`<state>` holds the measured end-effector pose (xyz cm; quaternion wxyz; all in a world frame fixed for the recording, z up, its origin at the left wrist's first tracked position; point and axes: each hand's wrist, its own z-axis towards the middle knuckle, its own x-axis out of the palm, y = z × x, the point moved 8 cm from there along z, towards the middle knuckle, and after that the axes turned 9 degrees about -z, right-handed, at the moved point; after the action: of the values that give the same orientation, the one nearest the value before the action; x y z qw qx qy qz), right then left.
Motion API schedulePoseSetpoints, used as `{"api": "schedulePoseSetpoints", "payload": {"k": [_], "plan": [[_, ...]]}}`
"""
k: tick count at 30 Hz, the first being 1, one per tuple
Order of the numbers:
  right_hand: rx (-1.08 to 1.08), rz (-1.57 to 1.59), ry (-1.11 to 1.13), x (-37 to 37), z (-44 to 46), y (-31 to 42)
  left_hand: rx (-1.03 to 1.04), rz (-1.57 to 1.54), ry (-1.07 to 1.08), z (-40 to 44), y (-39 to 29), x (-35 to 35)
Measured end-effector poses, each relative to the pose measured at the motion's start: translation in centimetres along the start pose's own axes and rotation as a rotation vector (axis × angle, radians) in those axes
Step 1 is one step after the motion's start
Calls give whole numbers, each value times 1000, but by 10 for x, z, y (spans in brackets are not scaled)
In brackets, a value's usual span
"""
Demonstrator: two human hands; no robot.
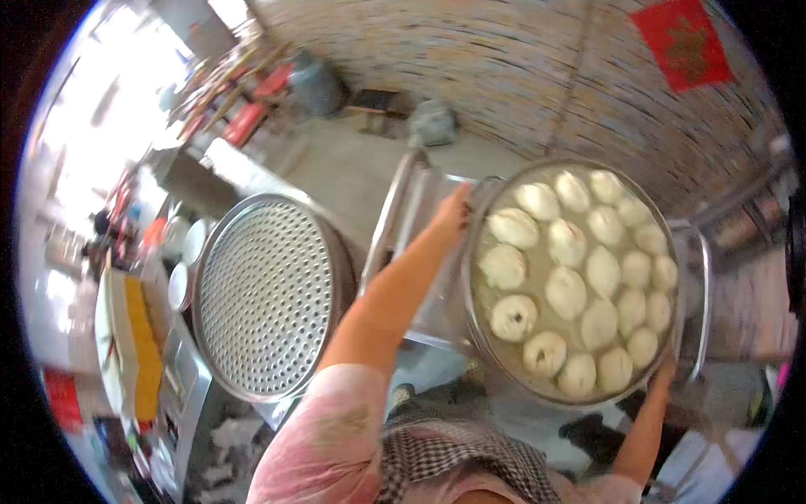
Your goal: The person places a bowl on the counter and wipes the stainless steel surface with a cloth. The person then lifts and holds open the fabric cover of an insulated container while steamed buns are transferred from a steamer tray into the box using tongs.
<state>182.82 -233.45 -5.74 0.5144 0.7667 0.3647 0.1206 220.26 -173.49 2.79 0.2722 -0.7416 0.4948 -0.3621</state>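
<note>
A large round steamer tray (537,315) full of pale buns (566,292) is held between my two hands at the right. My left hand (454,212) grips its upper left side, by a small handle, with the fingers partly hidden. At its lower right edge, my right hand (665,370) holds the rim, its fingers mostly out of sight under the tray. The buns lie apart or lightly touching on a damp, yellowish liner. On the left, an empty perforated steamer tray (267,294) rests on a metal counter.
A metal cart or rack (428,223) with tubular rails stands under and beside the held tray. A gas cylinder (316,82), a low stool (374,102) and a plastic bag (433,123) are by the back wall. Bowls (180,286) and a yellow box (141,349) sit left.
</note>
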Motion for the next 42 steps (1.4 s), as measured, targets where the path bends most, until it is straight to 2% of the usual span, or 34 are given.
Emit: {"api": "schedulePoseSetpoints", "payload": {"k": [1,3,5,7,10,13,17,21,23,25,28,31,32,35,37,38,39,40,41,42], "plan": [[-53,4,22,5,-9,7,-40,-48,0,8,4,7],[-2,15,-13,-25,35,-31,-109,-185,46,-1,0,23],[11,57,-32,-22,38,-26,-154,-334,51,5,2,20],[25,114,-46,-10,30,-19,-162,-215,0,9,3,10],[10,154,-15,14,4,2,-129,-210,-73,-20,-18,-7],[-103,95,145,60,-4,23,-32,-181,49,-45,-53,-23],[-269,48,389,134,-17,52,25,-273,108,-52,-81,-71],[-437,0,592,195,-29,67,100,-229,-42,-91,-104,-129],[-494,6,664,217,-34,71,116,-261,-158,-138,-115,-143],[-376,116,660,235,-59,82,171,-265,-199,-155,-123,-158],[-350,8,626,257,-53,78,191,-283,-223,-153,-129,-185],[-304,36,626,273,-41,65,172,-256,-238,-164,-133,-200],[-58,262,830,289,-44,54,192,-256,-240,-161,-134,-205],[-193,149,613,282,-25,43,212,-194,-239,-167,-140,-210],[-91,198,653,283,-71,75,226,-47,-167,-151,-139,-214],[-220,-166,566,277,-19,47,281,-14,-271,-157,-142,-216],[-92,106,607,283,-70,76,275,28,-259,-141,-138,-225],[-136,89,546,279,-38,53,370,292,-156,-155,-146,-211],[-31,27,329,267,-64,66,299,97,-202,-106,-134,-253],[-164,15,418,271,-4,25,304,100,-259,-141,-143,-225]]}}
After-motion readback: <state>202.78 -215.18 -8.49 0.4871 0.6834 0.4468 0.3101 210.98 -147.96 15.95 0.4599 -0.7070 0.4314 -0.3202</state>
